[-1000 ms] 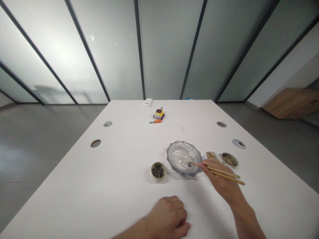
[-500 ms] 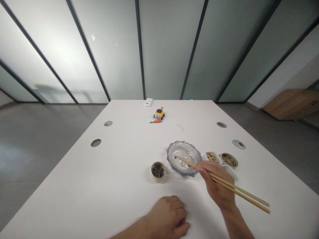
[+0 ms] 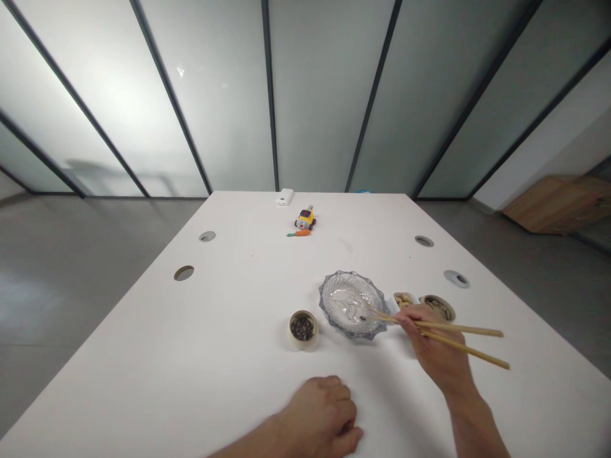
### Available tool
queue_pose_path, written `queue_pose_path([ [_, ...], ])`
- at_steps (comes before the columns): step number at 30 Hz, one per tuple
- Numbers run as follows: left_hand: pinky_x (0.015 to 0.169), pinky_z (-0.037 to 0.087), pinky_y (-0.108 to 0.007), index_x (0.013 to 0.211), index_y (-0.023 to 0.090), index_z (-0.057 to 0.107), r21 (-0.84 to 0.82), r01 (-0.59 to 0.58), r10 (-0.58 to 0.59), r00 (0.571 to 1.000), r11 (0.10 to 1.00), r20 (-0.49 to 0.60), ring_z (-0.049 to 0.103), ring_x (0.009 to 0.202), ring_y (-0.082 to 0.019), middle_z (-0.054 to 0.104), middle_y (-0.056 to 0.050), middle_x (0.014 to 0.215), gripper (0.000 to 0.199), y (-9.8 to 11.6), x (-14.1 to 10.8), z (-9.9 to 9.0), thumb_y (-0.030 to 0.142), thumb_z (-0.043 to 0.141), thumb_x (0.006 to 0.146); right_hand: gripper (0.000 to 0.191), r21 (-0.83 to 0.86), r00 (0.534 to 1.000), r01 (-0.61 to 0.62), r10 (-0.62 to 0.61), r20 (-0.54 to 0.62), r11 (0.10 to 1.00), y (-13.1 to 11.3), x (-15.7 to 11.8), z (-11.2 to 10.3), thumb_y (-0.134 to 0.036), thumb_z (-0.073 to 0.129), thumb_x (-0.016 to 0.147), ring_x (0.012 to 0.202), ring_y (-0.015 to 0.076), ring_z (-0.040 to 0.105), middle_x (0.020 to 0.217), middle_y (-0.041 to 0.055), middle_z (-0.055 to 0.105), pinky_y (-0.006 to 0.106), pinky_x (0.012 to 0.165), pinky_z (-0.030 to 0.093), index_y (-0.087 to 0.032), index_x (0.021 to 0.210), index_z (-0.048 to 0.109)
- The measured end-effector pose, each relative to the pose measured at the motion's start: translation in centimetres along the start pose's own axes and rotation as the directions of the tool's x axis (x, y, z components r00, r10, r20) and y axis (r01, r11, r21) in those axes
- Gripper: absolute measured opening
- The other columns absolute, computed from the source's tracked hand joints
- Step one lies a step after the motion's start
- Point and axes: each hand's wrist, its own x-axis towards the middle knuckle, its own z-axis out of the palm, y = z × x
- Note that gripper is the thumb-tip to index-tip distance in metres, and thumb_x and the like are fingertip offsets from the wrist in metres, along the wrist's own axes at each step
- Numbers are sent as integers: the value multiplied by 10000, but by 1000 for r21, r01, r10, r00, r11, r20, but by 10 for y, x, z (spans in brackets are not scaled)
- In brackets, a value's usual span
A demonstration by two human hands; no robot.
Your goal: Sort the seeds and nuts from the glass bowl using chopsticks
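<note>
My right hand [image 3: 436,343] is closed around a pair of wooden chopsticks [image 3: 463,337], whose thin ends reach over the right side of a clear glass bowl [image 3: 329,312] with a scalloped rim. The tips are blurred and look slightly apart. Close to them is a small dark seed-like piece [image 3: 363,318] in the bowl; whether they touch it I cannot tell. Left of the bowl stands a small round cup [image 3: 302,343] of dark seed-like pieces. My left hand [image 3: 324,413] rests on the table below that cup, fingers curled in and nothing visible in them.
Behind my right hand, partly covered, are a white dish of pale nuts [image 3: 403,300] and a round cup of striped seeds [image 3: 440,307]. Farther back on the white table [image 3: 229,331] lie a toy carrot [image 3: 300,233], a yellow toy vehicle [image 3: 305,218] and a white box-shaped device [image 3: 285,196].
My right hand has moved right, drawing the chopstick tips from the bowl's middle to its right side. Their rear ends have spread apart. My left hand has stayed in place.
</note>
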Motion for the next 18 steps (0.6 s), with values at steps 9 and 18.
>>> queue_pose_path([
  [9,725,453,-264,784,202,562,-39,9,-8,999,999,39,599,785,-163,657,12,810,250,0,1,1,342,702,935,432,-6,973,-71,71,219,997,1,-2,9,-585,515,1007,717,202,681,762,16,711,337,670,534,-252,789,684],
  [18,730,452,-267,794,203,567,-21,-4,5,1000,1000,20,605,788,-172,663,11,807,244,-1,1,2,349,708,930,374,56,982,-35,24,188,998,0,-3,7,-536,556,1006,742,200,692,776,22,711,337,705,562,-248,814,699],
])
